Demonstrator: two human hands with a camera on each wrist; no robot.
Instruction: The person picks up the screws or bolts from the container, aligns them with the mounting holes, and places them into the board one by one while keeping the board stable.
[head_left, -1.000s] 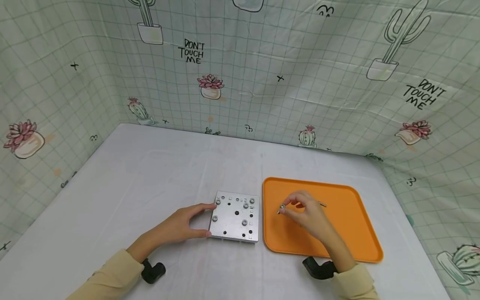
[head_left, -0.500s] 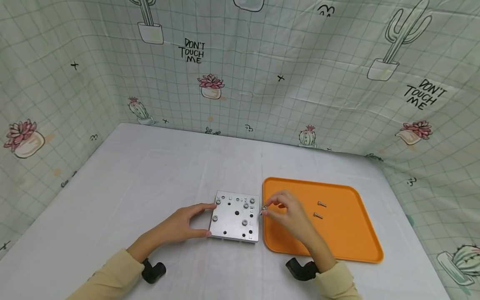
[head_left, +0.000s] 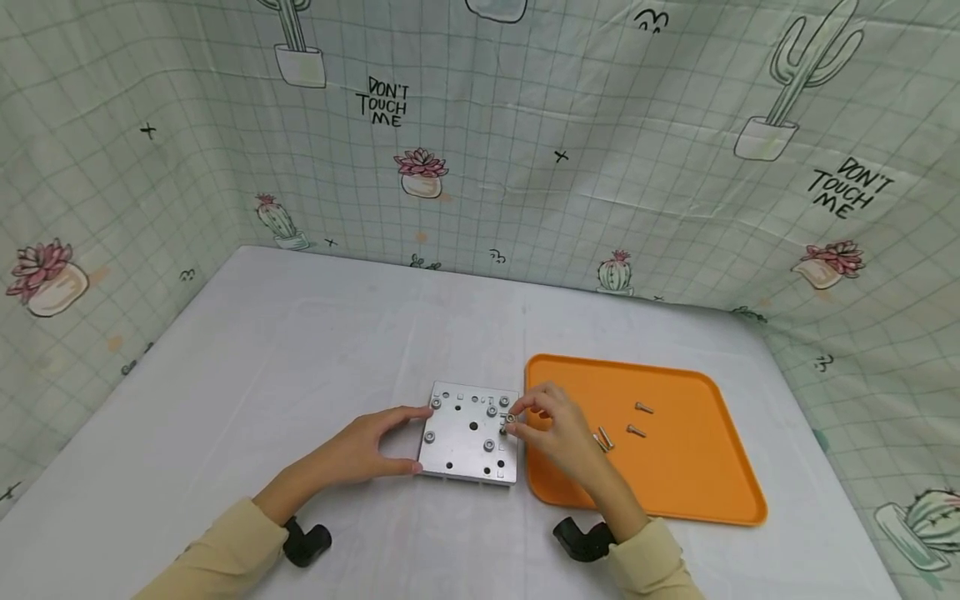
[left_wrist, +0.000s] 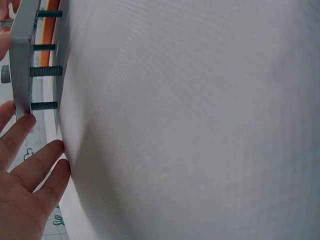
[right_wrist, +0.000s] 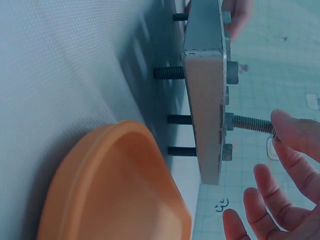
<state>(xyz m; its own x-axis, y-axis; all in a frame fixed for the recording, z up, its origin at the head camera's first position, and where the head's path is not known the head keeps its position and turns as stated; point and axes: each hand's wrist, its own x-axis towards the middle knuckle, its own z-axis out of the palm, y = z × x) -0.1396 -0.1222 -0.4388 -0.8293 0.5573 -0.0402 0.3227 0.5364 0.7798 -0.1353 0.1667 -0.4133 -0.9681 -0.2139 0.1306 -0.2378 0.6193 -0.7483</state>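
Note:
A square silver metal plate [head_left: 467,446] with several holes lies on the white table, and socket head screws [head_left: 489,445] stand in some of them. Their threaded shanks [left_wrist: 46,71] stick out below the plate. Along its left edge, my left hand [head_left: 363,446] touches it with index finger and thumb, the other fingers spread. At the plate's right side, my right hand [head_left: 566,442] pinches another socket head screw [right_wrist: 251,123] between thumb and finger. The tip points down at the top face, close to a hole; whether it touches is unclear. Fingertips hide its head in the right wrist view.
An orange tray [head_left: 705,458] stands just right of the plate, its raised rim close by. Loose screws [head_left: 636,431] lie in it, some partly behind my right hand. A patterned cloth [head_left: 480,192] hangs behind the table.
My right hand has carried its screw left from over the tray to the plate's right side, uncovering more screws in the tray. My left hand and the plate have stayed put.

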